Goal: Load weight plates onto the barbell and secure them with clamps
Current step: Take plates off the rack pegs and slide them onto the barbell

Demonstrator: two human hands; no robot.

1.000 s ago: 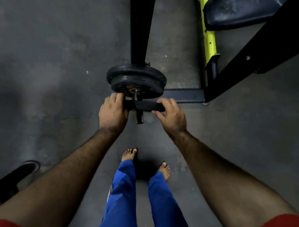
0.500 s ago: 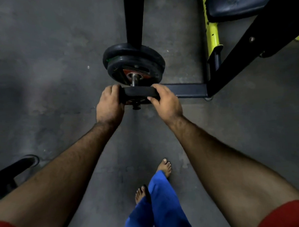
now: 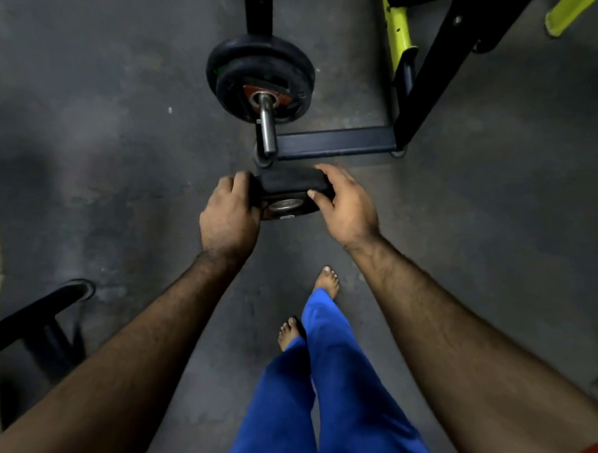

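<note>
Grey concrete floor point(image 3: 81, 133), black rack base point(image 3: 335, 142). Two plates point(image 3: 260, 74) seated on bar point(image 3: 267, 128). Third plate point(image 3: 286, 197) gripped at both edges by left hand point(image 3: 230, 219) and right hand point(image 3: 348, 207), just short of bar end. Remaining: slide on, clamp.

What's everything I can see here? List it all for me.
small plate: one, black with a metal hub, held off the bar between both hands
loaded plates: two, black, on the bar, top centre
bar: one, bare steel end, pointing toward the small plate
rack frame: black beams and posts, top and right
yellow parts: two, top right, on the rack
black stand: one, lower left, partly cut off
floor: grey concrete
left hand: grips the small plate's left edge
right hand: grips its right edge
legs: blue trousers, bare feet
</note>
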